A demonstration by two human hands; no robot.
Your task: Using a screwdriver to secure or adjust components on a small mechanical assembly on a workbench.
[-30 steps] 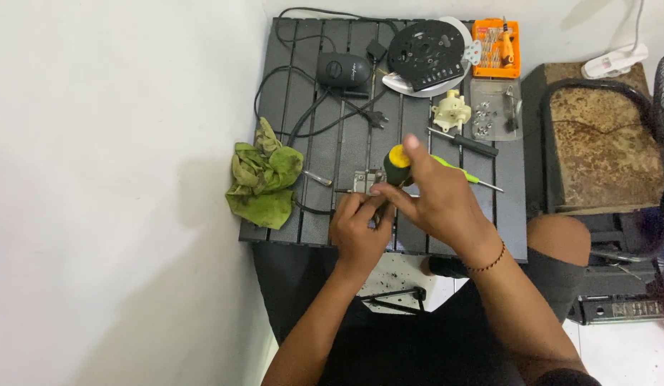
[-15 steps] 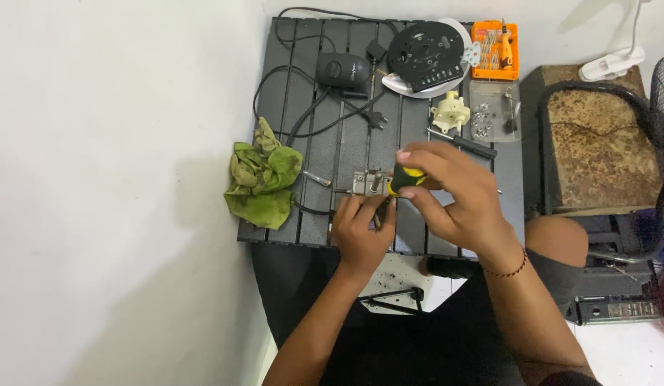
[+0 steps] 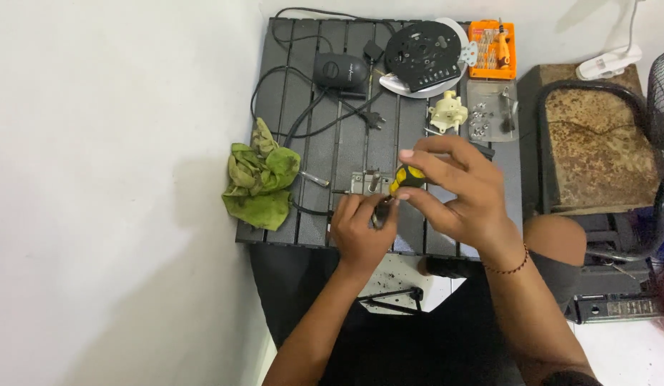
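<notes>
The right hand (image 3: 464, 193) curls around a yellow-and-black screwdriver handle (image 3: 405, 179), fingers closed over it from above. Just below, the left hand (image 3: 362, 227) pinches a small grey metal part (image 3: 367, 182) — fingertips pressed to its near edge — on the dark slatted table (image 3: 317, 154), near a crumpled green rag (image 3: 259, 179).

One head-worn camera looks almost straight down, fairly close, over both forearms onto the dark slatted surface (image 3: 310, 143) beside a white wall (image 3: 110, 179).
</notes>
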